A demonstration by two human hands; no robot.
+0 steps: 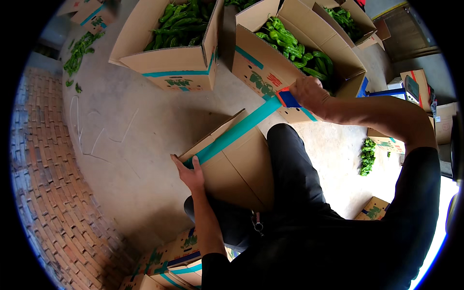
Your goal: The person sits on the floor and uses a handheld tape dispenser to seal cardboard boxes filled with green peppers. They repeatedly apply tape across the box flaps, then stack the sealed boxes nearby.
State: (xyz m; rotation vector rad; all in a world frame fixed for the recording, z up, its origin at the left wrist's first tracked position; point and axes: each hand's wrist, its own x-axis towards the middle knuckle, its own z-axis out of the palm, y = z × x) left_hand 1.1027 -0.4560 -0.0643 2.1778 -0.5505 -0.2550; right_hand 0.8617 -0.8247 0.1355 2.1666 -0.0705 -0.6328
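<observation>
A brown cardboard box (241,170) rests between my knees, its flaps folded together. From its far left corner a strip of teal packing tape (235,130) stretches up and right to an orange and blue tape dispenser (288,98). My right hand (310,95) grips that dispenser in front of a printed carton (266,79) of green peppers (286,41). At the box's left corner, my left hand (190,172) presses the tape end down with the thumb on top.
Another open carton (163,58) of green peppers stands ahead. Loose peppers (80,52) lie on the concrete floor near the brick wall (58,163); more greens (368,157) lie at right. Printed cartons (186,244) are behind my left elbow. A scale display (411,87) stands at right.
</observation>
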